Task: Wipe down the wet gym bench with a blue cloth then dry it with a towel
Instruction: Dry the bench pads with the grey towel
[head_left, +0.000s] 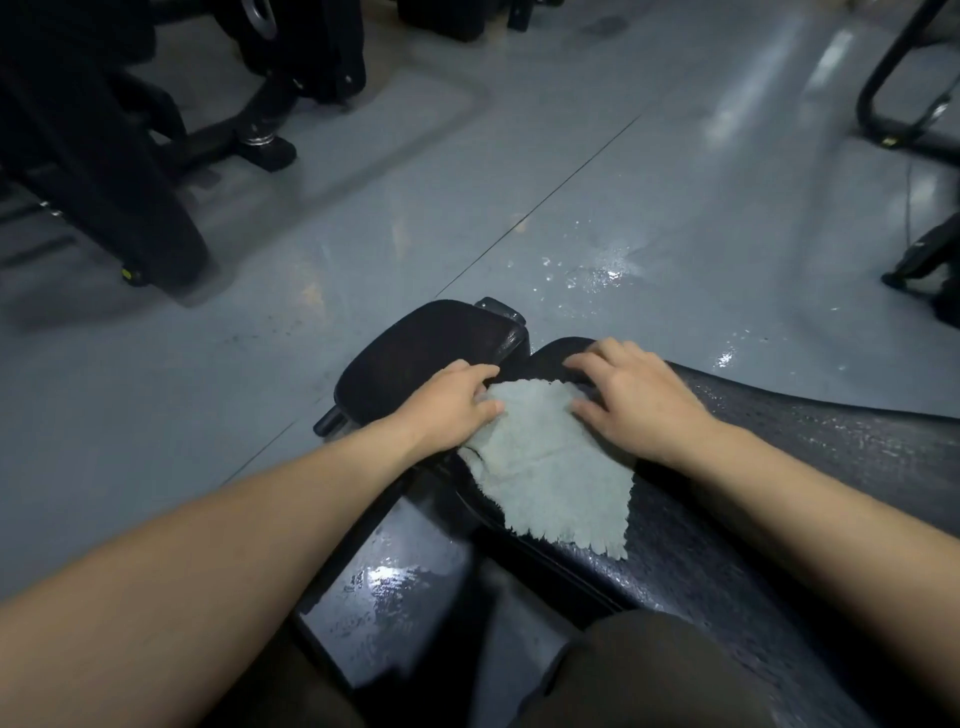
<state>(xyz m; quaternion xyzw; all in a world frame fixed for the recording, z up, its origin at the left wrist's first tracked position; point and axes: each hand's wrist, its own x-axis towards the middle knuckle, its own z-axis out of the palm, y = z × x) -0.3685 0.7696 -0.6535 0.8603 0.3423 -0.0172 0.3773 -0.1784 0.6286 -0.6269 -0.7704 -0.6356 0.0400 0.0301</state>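
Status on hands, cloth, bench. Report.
Left hand, right hand flat on cloth. Cloth spread on wet bench. Nothing in the way.

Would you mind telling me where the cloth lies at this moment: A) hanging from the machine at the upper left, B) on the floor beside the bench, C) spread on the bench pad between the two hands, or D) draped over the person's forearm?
C: the pale blue cloth lies spread on the dark bench pad, with the left hand on its left edge and the right hand on its right edge.
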